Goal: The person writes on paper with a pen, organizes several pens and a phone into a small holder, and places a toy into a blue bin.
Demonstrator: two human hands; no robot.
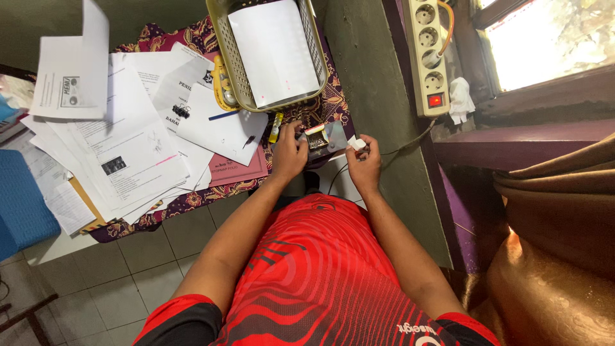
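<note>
My left hand (pixel 289 154) grips a small grey box-shaped device (pixel 320 138) with a red-and-white part on top, resting at the near edge of the patterned tablecloth (pixel 330 109). My right hand (pixel 364 165) pinches a small white piece (pixel 356 143) just right of the device. A dark cable (pixel 410 142) runs from near my right hand toward the wall.
An olive plastic basket (pixel 237 70) holding a white sheet stands beyond the device. Several loose printed papers (pixel 128 134) and a pink folder (pixel 237 170) cover the table's left. A yellow marker (pixel 275 127) lies near my left hand. A white power strip (pixel 428 57) hangs on the wall.
</note>
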